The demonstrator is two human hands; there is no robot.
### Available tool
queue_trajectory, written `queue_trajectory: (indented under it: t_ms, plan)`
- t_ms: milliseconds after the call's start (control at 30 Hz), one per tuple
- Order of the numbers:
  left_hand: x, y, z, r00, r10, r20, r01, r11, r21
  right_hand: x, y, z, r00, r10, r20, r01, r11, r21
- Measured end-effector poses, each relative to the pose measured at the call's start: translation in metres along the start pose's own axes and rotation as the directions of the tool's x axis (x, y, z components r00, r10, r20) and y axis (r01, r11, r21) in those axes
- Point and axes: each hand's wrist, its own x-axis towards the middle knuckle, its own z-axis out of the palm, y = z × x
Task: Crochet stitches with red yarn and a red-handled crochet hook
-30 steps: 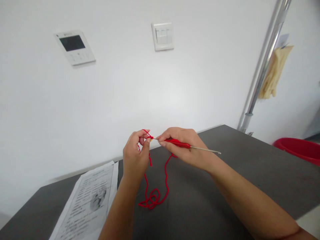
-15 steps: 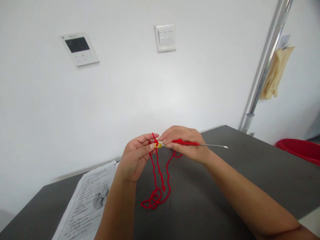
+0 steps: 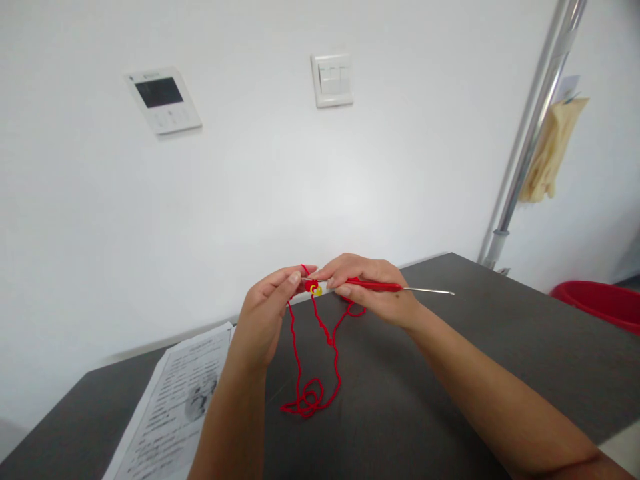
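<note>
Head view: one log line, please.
left hand: holding red yarn; right hand: holding red-handled hook; yellow piece: against yarn; printed sheet: on table

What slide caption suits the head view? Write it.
Left hand holds small red yarn piece; right hand holds red-handled metal hook.

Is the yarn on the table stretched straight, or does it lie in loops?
In loops: the red yarn curls and crosses over itself on the dark table.

No text can be read: the sheet [image 3: 170,403] bears printed lines [image 3: 167,387] too blurred to make out, and the panel [image 3: 186,115] shows a faint mark [image 3: 151,75] above its screen [image 3: 159,93] and small signs [image 3: 170,118] below, all illegible.
</note>
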Motion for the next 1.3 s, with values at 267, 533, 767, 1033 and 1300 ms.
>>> queue_trajectory:
  t_ms: [267,533,767,1033,1300]
  plan:
    - [-0.002,0.005,0.002,0.996,-0.081,0.031,0.084,0.987,-0.135,0.002,0.0,0.009,0.996,-0.062,-0.059,0.064,0.997,0.031]
    - [-0.004,0.005,0.005,0.999,0.015,-0.042,-0.02,0.994,-0.112,0.001,0.003,0.019,0.969,-0.199,-0.145,0.186,0.978,-0.093]
    - [-0.005,0.002,0.005,0.987,0.146,-0.072,-0.14,0.986,0.085,-0.001,0.002,0.016,0.984,-0.078,-0.159,0.068,0.995,-0.07]
    - [-0.018,0.001,0.021,0.912,0.306,-0.273,-0.208,0.919,0.336,-0.004,0.012,0.029,0.969,-0.246,0.007,0.222,0.862,-0.455]
    - [0.0,-0.006,0.019,0.999,-0.046,-0.006,0.043,0.959,-0.281,-0.007,0.01,0.04,0.934,-0.35,-0.073,0.257,0.799,-0.544]
